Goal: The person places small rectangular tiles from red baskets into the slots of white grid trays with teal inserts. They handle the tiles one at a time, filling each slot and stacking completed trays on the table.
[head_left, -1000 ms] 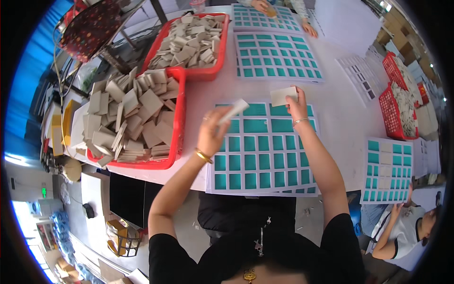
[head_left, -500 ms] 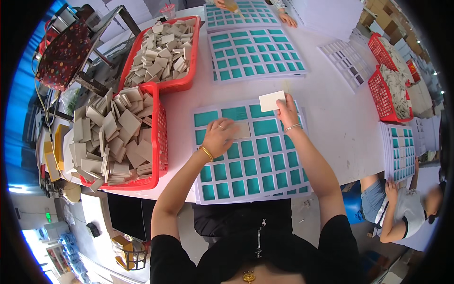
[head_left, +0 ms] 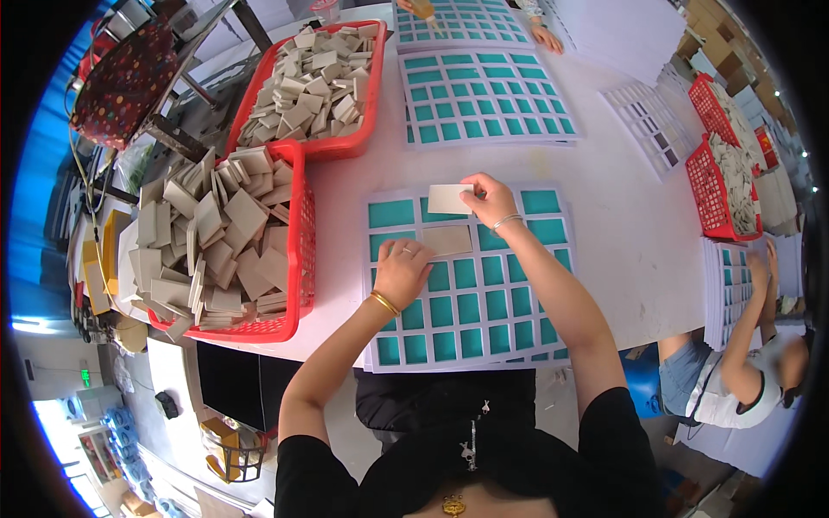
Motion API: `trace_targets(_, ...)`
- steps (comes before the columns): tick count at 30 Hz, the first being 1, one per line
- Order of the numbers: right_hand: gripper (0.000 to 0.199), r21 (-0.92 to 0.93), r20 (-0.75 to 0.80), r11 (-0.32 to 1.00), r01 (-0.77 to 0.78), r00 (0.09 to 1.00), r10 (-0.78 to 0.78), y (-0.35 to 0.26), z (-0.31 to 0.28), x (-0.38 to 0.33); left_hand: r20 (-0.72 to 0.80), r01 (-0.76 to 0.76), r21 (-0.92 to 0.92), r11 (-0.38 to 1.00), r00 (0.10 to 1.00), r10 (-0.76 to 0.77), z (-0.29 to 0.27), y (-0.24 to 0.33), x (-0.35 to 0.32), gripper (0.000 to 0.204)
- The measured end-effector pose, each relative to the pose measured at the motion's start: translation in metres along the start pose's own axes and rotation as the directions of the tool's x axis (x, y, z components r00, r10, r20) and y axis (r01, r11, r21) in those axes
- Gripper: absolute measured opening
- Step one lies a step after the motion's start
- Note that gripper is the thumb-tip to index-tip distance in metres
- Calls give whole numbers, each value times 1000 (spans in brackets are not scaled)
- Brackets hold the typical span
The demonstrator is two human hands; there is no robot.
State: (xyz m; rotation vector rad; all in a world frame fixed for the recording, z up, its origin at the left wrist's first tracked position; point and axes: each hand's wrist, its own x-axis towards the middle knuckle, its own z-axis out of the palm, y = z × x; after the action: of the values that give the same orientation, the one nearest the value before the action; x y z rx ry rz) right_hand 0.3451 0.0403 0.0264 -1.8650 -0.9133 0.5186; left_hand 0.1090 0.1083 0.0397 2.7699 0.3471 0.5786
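A white table (head_left: 639, 233) carries red mesh baskets (head_left: 298, 259) of matte beige tiles and a teal-and-white grid sheet (head_left: 471, 285). The left hand (head_left: 401, 272) now presses a tile (head_left: 446, 239) flat (fingers spread); the right hand (head_left: 490, 200) pinches a paler tile (head_left: 450, 199), lowered onto the grid since before.

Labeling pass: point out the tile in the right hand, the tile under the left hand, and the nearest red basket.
Pale tile (head_left: 450, 199), head view, middle of its face.
Beige tile (head_left: 446, 239), head view, centre of the exposed face.
Red basket (head_left: 304, 242), head view, right mesh wall.
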Motion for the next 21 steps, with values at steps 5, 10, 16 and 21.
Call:
trace_targets(5,22,-171,121,985,-1,992,22,-7,9,9,107,-41,37,998,994,36,-4,-7,-7,34)
trace_targets(10,20,-199,190,979,-35,979,73,-3,4,13,225,-21,106,994,974,-3,-11,-3,-12,52)
trace_targets(16,12,-369,74,917,152,988,-134,0,19,9,266,-16,140,990,964,-22,-9,1,-13,57)
trace_targets(21,4,-458,223,834,307,948,-227,-4,28,3,383,-31,146,989,923,-28,-12,-1,3,45)
